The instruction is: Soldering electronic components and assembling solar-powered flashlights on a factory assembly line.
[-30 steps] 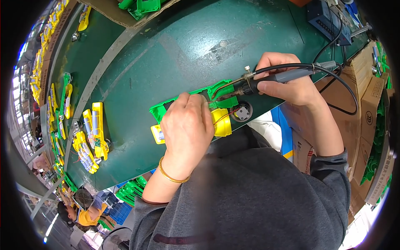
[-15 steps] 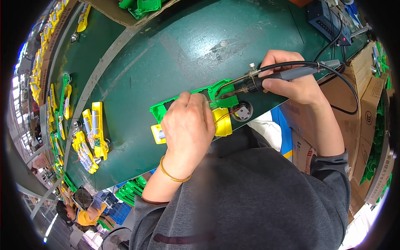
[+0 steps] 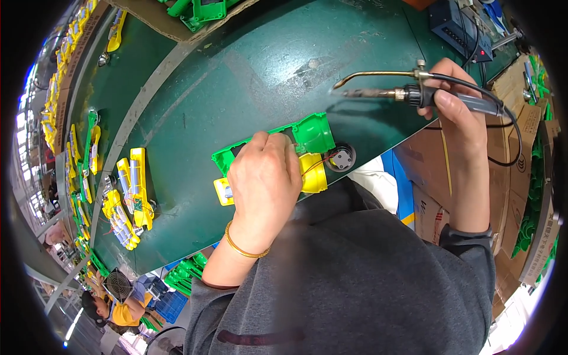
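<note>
My left hand (image 3: pixel 265 171) is curled over a green plastic housing (image 3: pixel 315 134), its fingers closed on it and the fingertips hidden. A yellow plastic housing (image 3: pixel 313 173) lies against the green one on the near side, partly under that hand. Thin wires run from it to a round silver-and-black part (image 3: pixel 341 159) near the table edge. In my right hand (image 3: pixel 460 112) is a soldering iron (image 3: pixel 408 94) with a curved brass feed tube clamped above it. The iron's tip points left, above the table and apart from the housings.
Yellow housings with battery cells (image 3: pixel 127 198) lie to the left on the green table (image 3: pixel 195 112). A cardboard box (image 3: pixel 171 26) of green parts stands at the far side. The blue soldering station (image 3: pixel 452 29) is far right. Cartons (image 3: pixel 494 195) stand beside my right arm. Another person (image 3: pixel 121 310) sits lower left.
My right hand has lifted the soldering iron away from the green housing, back to the right, and levelled it. My left hand stays on the housing almost unmoved.
</note>
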### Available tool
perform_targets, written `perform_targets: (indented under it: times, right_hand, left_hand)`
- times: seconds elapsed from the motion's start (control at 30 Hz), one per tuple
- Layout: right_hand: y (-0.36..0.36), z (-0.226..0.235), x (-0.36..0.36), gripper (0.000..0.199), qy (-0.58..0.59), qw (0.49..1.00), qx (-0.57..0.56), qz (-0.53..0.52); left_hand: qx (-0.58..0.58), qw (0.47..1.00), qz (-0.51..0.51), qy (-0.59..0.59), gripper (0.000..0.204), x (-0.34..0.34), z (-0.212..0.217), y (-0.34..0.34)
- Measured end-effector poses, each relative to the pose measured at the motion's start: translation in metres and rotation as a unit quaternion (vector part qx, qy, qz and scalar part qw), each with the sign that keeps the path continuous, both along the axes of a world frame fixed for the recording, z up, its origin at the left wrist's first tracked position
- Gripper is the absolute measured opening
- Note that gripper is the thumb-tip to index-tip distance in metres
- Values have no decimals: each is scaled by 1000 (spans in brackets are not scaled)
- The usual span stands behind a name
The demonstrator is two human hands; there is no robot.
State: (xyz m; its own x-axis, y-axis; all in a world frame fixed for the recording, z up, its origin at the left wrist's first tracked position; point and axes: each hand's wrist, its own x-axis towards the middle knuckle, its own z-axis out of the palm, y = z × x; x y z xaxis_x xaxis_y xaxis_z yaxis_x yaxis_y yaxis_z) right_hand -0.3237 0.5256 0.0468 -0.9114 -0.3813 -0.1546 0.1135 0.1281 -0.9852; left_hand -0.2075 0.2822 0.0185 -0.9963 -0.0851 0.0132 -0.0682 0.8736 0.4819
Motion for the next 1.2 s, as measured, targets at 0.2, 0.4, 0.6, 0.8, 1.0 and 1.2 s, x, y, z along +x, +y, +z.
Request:
perform_targets:
  times: [0.2, 0.4, 0.6, 0.8, 1.0, 1.2]
  right_hand:
    - [-20, -48, 42, 25, -99, 969, -180, -135]
    - [-44, -61, 47, 23, -107, 952, -235, -162]
    - [-46, -65, 46, 22, -110, 956, -222, -159]
    - [-51, -67, 45, 22, -110, 955, -228, -153]
    - [-54, -77, 45, 21, -104, 950, -241, -168]
    - [-64, -85, 39, 17, -88, 940, -279, -174]
  left_hand:
    - [4, 1000, -6, -5, 8, -6, 1, 0]
    - [8, 1000, -10, -21, 9, -6, 2, 1]
    - [42, 998, -4, 37, 13, -6, 20, -32]
    - [-11, 998, -59, -23, 21, -18, 6, -39]
    - [3, 996, -70, -56, 24, -13, 5, -51]
    - [8, 985, -168, -40, 46, 12, 21, -60]
